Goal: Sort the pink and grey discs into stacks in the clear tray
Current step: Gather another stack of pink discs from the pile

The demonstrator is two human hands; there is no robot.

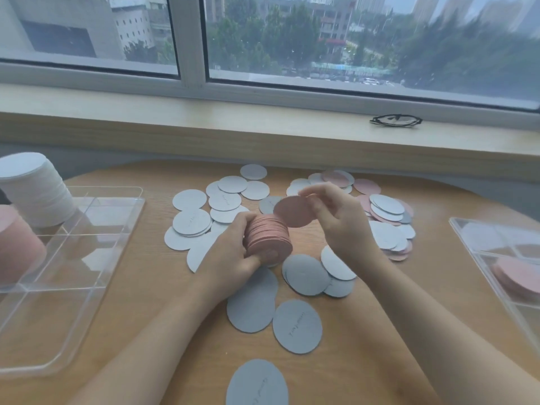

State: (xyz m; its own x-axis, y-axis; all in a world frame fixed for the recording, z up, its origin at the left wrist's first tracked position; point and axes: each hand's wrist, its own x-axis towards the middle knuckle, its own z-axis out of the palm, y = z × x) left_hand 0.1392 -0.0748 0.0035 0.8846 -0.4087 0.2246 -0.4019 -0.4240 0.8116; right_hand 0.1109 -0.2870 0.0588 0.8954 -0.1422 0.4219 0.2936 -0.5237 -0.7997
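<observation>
Wooden desk (152, 302) with a rounded far edge, set against a pale sill (204, 127) beneath a sliding window (190, 39) that looks onto trees and city buildings. A pair of dark glasses (396, 120) lies on the sill. At the desk's centre the left hand (233, 255) curls round a stack of pink discs (268, 239), held just above the desk; the right hand (339, 217) pinches a single pink disc (293, 211) at its rim, directly over that stack. Loose grey discs (251, 299) lie scattered around the stack on all sides; a mixed pink and grey heap (388, 217) lies right of it. Left of the stack stands a clear tray (87, 258) with dividers, holding a tall white stack (35, 188) and a pink stack (17, 244). A second clear tray (473, 235) sits far right.
</observation>
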